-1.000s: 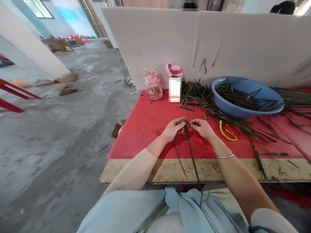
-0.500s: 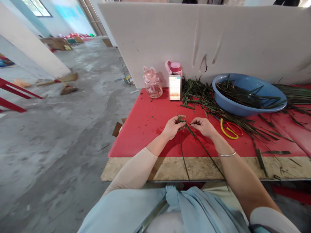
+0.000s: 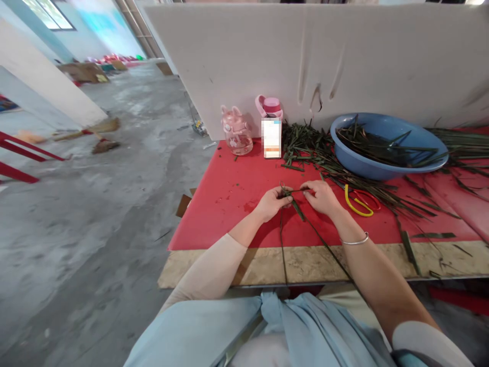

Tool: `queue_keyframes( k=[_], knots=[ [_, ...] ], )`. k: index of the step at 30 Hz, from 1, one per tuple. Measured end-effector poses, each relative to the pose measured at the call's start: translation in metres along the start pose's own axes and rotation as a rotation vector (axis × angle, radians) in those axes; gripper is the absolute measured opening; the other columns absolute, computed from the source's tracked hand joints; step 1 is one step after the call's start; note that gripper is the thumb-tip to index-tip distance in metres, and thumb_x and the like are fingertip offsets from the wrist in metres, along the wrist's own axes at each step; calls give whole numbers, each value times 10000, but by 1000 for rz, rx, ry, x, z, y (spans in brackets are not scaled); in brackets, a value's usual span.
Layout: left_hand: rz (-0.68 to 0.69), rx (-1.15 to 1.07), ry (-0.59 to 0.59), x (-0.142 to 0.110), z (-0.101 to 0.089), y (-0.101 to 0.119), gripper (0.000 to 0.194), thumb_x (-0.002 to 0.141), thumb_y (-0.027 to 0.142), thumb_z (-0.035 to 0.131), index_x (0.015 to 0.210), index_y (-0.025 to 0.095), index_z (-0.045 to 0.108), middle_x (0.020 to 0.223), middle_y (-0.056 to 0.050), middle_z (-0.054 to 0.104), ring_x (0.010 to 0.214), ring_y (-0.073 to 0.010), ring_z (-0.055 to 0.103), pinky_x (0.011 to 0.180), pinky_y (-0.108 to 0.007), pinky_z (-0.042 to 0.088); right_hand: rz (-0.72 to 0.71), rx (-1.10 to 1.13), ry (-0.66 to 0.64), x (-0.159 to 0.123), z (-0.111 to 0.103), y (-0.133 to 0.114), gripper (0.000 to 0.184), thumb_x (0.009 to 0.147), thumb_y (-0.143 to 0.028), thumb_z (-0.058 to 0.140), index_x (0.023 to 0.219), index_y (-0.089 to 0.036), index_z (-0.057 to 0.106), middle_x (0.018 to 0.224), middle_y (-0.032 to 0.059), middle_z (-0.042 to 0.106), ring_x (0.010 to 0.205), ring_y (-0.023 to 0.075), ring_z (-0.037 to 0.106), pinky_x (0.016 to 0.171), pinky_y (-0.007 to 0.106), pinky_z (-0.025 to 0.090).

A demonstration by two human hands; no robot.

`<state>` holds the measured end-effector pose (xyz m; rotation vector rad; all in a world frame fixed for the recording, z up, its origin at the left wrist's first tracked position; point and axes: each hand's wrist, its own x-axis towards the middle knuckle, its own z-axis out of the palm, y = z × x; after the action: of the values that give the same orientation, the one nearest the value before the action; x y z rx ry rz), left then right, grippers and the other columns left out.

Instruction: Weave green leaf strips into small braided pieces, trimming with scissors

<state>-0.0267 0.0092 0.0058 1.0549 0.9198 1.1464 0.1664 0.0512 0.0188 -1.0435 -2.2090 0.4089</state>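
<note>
Over the red tabletop (image 3: 225,219), my left hand (image 3: 272,204) pinches a small bundle of dark green leaf strips (image 3: 298,210) between thumb and fingers. A thin loop pokes up above those fingertips. To its right, my right hand (image 3: 321,196) is closed on one thin strip, drawn level between the two hands. Two long strips trail from the bundle toward my lap, one nearly straight down and one slanting right. Scissors (image 3: 358,203) with a yellow and a red handle lie just right of my right hand, their blades hidden under leaves.
A blue basin (image 3: 389,171) holding leaf strips stands at the back right. Cut leaves (image 3: 305,142) are heaped beside it. A pink clear bottle (image 3: 239,135), a pink-lidded bottle (image 3: 272,106) and a blurred-out phone (image 3: 271,138) stand before a white board (image 3: 244,56).
My right hand has moved slightly up and away from my left, pulling a thin strip out level. My left hand stays around the bundle. The view has shifted a little.
</note>
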Motion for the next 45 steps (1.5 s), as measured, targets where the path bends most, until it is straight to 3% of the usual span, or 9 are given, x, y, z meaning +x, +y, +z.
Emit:
queue_keyframes(
  k=[3,6,12,20,25,34,39,42,45],
  knots=[
    [66,9,7,1,0,-2,365,609,279,795,873,137,587,741,21,596,633,-64,526,624,-210,410,-69,89,-22,-3,7,-19,168,832,-244,532,935,-202,658,854,45,692,786,180,607,757,287,420],
    [44,-68,15,0,0,-1,360,613,277,797,857,152,563,709,41,563,583,-46,492,577,-188,383,-2,243,-29,-3,14,-24,181,865,-279,495,885,-187,650,763,25,668,676,147,581,645,248,407],
    [-52,-194,-61,-3,-1,5,383,597,249,812,841,161,529,726,45,539,632,-63,550,647,-215,466,47,288,-70,-1,8,-14,175,846,-287,518,800,-178,647,666,-3,626,612,125,531,607,235,380],
    [13,-18,-70,-6,2,3,382,624,268,790,893,165,539,757,39,560,661,-75,555,684,-243,466,98,413,-117,0,2,-6,183,818,-323,539,761,-173,627,632,-10,582,587,123,485,583,239,380],
    [65,19,-29,-7,7,-2,425,588,220,810,931,151,568,820,2,612,740,-88,568,742,-241,435,91,421,-93,-1,11,-11,194,816,-338,547,746,-169,611,633,-11,567,584,116,468,572,235,367],
    [28,-204,38,-9,12,2,412,578,235,809,903,173,563,716,47,596,625,-66,563,687,-234,473,47,393,-17,1,13,-14,218,856,-334,504,801,-167,634,697,2,599,646,125,503,634,235,377],
    [60,-176,109,-7,9,2,418,537,244,830,854,163,570,668,52,601,592,-64,563,661,-221,473,32,326,-26,3,14,-8,212,853,-323,502,761,-174,622,658,-3,579,627,125,494,621,234,371],
    [46,-142,66,-6,4,2,408,545,239,833,876,153,609,690,33,626,603,-71,575,673,-228,473,38,296,-22,3,16,-1,205,849,-317,507,757,-174,622,647,-5,569,619,125,492,611,236,366],
    [-73,-138,-9,-5,-2,5,466,621,312,803,1025,149,638,819,-47,690,708,-127,633,707,-258,482,54,289,-15,1,17,1,203,846,-318,508,757,-175,621,637,-7,566,612,126,487,602,237,363]
  ],
)
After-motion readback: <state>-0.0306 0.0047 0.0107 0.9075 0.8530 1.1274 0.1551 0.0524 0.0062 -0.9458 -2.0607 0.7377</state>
